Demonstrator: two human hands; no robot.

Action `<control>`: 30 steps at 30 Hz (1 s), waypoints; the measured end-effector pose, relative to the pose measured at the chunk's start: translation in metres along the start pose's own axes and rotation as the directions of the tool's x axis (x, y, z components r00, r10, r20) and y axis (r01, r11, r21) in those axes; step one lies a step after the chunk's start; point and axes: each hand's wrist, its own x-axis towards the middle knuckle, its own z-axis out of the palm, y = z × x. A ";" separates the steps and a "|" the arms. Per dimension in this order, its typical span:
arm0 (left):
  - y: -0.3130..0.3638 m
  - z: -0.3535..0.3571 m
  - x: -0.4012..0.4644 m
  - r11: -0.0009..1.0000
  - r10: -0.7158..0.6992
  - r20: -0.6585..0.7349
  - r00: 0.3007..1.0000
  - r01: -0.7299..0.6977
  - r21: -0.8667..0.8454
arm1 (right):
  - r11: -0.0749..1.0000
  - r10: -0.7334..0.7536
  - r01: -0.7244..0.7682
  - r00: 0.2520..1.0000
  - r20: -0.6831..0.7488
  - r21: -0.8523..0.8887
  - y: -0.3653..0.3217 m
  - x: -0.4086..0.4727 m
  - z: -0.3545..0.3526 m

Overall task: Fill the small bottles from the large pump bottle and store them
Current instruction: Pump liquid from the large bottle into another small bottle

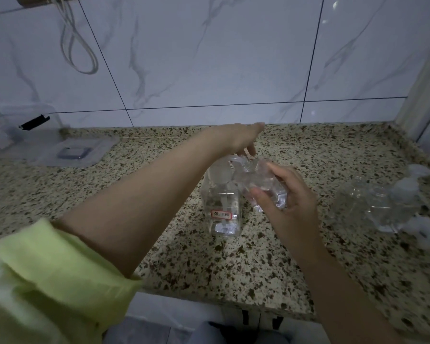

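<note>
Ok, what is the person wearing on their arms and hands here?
The left arm has a light yellow-green sleeve pushed up to about the elbow, forearm bare. The right arm shows no sleeve in view. Left hand and right hand are bare: no gloves, rings or watch visible.

Speckled granite bench: beige ground flecked with black and brown. Glossy wall tiles: white with grey marble veining and dark grout lines. Large square clear-plastic pump bottle: colourless, bearing a white label outlined in red. Rolled-up fabric sleeve: pale yellow-green.
</note>
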 end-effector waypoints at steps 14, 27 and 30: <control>0.003 0.004 -0.002 0.998 -0.030 -0.022 0.999 0.031 0.060 | 0.999 -0.012 0.012 1.000 -0.010 0.045 0.001 0.000 0.000; 0.000 0.004 -0.004 0.999 -0.032 -0.029 0.999 0.033 0.033 | 0.999 -0.038 0.038 0.999 -0.014 0.033 0.003 0.001 0.001; 0.005 -0.001 -0.007 1.000 -0.013 -0.046 0.999 0.014 0.019 | 0.998 -0.035 0.038 0.999 -0.041 0.057 0.002 0.001 0.001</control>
